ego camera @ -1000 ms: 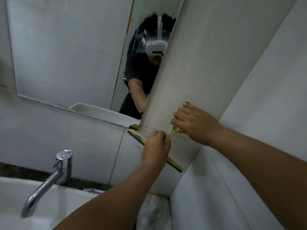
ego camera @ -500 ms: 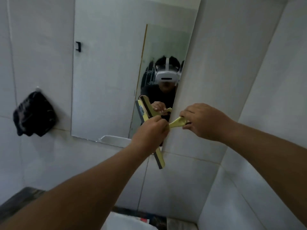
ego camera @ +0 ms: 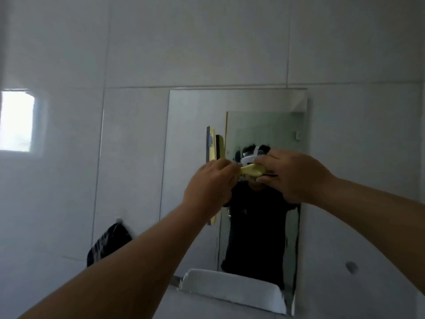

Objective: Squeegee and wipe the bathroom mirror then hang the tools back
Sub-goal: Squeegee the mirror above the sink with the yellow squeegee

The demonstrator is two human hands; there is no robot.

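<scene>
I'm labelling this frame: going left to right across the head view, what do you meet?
Bright window → dark cloth hanging on the wall → squeegee blade → left hand → right hand → small round wall fitting.

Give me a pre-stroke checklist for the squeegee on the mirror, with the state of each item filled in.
1. Both hands on the tool: ok. The left hand and right hand both grip the yellow squeegee by its handle.
2. Blade upright: ok, it stands vertical.
3. Blade on the glass: cannot tell; it sits over the mirror, contact unclear.
4. Start point: not ok for a full pass; the blade is mid-height, below the mirror's top edge.
5. Wiping cloth within reach: ok, a dark cloth hangs on the wall left of the mirror.
6. Glass wet or streaked: cannot tell, picture too blurred.
</scene>
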